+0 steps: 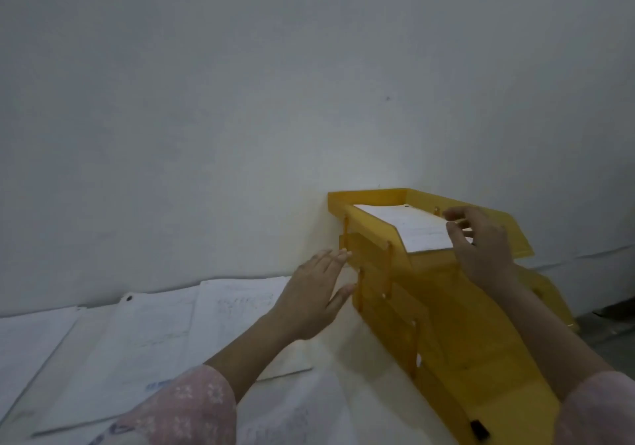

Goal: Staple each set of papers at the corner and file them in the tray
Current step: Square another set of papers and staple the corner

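Set of papers (409,226) in the top tier of the yellow stacked tray (372,226), near edge at the tier's open front. Right hand (482,241) over that front edge, thumb and bent fingers touching the sheets; pinching or merely resting, cannot tell. Left hand (316,295) open, fingers straight, tips against the tray's left side. Loose sheets (154,334) spread left of the tray, along the wall (240,100).

Left hand (314,298) reaches forward, palm down, fingers straight and together. Right hand (481,241) reaches forward at a higher level, fingers loosely bent.
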